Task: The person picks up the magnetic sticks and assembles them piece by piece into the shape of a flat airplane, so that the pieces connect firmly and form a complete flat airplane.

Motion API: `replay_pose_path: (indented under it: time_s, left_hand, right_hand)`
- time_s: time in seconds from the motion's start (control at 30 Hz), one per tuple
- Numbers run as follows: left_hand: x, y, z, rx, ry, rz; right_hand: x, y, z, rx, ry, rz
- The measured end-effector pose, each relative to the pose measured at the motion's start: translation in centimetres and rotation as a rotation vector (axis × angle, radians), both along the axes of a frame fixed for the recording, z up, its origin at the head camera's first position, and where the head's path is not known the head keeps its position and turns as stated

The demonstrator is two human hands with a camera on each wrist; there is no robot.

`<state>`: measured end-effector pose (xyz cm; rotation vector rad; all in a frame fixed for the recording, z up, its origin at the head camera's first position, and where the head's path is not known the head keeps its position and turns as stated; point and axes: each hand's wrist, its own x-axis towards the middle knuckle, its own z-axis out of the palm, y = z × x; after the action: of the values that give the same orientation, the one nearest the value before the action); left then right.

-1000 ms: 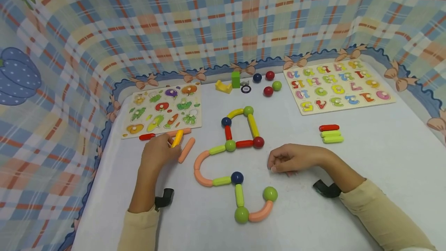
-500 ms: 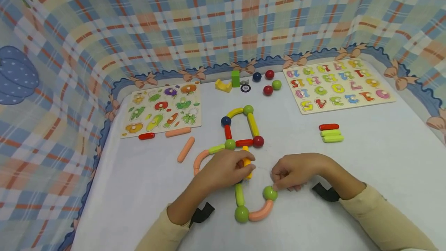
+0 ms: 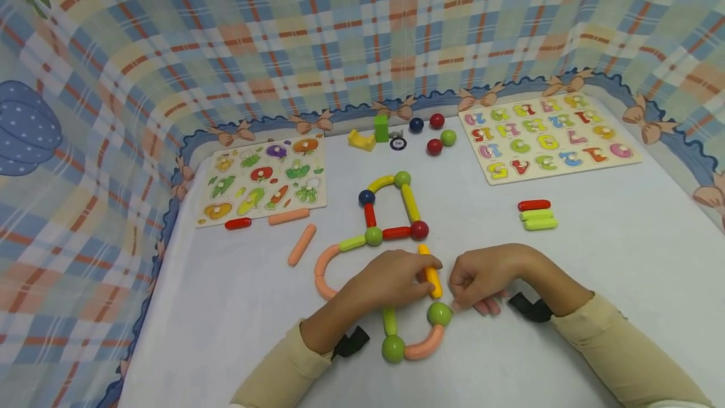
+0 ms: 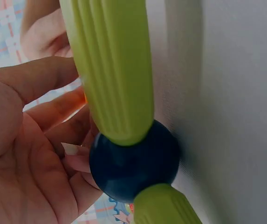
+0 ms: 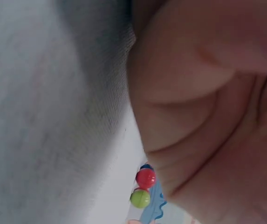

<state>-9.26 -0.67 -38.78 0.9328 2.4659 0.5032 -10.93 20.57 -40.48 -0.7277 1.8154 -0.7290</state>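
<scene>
My left hand (image 3: 391, 279) pinches a yellow-orange magnetic stick (image 3: 432, 279) between thumb and fingers. The stick's near end is just above a large green ball (image 3: 440, 314), joined to a curved pink piece (image 3: 425, 345). Beside that ball is my right hand (image 3: 489, 272), fingers loosely curled, thumb tip right at the ball's edge. Under my left hand, hidden in the head view, a dark blue ball (image 4: 133, 161) shows in the left wrist view between light green sticks (image 4: 112, 70). Another green ball (image 3: 393, 349) forms the figure's near corner. A red ball (image 3: 419, 230) sits beyond the stick's far end.
Loose pink sticks (image 3: 302, 245) and a red one (image 3: 238, 223) lie left, by a vegetable puzzle board (image 3: 317, 199). Red and light green sticks (image 3: 540, 224) lie right, below a number puzzle board (image 3: 557, 173). Several balls (image 3: 434, 147) and a green block (image 3: 382, 128) stand at the back.
My left hand has carried the yellow-orange stick from the loose sticks at left, rightward to above the green ball. My right hand has shifted slightly nearer me, down to that ball.
</scene>
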Motion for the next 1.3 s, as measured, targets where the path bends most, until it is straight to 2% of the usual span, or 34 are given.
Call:
replay_pose_path:
  time_s: [0.17, 0.3, 0.4, 0.6, 0.77, 1.0, 1.17, 1.3]
  left_hand:
    - [0.1, 0.0, 0.2, 0.004, -0.061, -0.041]
    - [0.4, -0.4, 0.5, 0.005, -0.026, -0.062]
    - [0.5, -1.5, 0.8, -0.020, 0.032, -0.033]
    - [0.5, -4.5, 1.4, -0.092, 0.118, 0.085]
    - [0.4, -6.2, 1.2, -0.065, 0.080, 0.139]
    - [0.2, -6.9, 1.1, -0.052, 0.036, 0.133]
    - [0.3, -6.8, 1.1, -0.071, 0.027, 0.094]
    - [0.4, -6.7, 0.9, -0.078, 0.039, 0.093]
  right_hand:
    - [-0.3, 0.2, -0.2, 0.007, -0.043, -0.013]
    - [-0.4, 0.2, -0.4, -0.016, -0.062, -0.025]
    - [-0.5, -0.1, -0.5, -0.042, -0.008, -0.053]
    - [-0.6, -0.6, -0.5, -0.031, 0.124, -0.168]
    - [-0.5, -1.3, -0.4, -0.009, 0.184, -0.241]
    - [-0.2, -3.6, -0.1, 0.107, 0.249, -0.385]
    - [0.1, -4.9, 0.1, 0.206, 0.294, -0.422]
    - [0.3, -4.9, 0.1, 0.215, 0.300, -0.423]
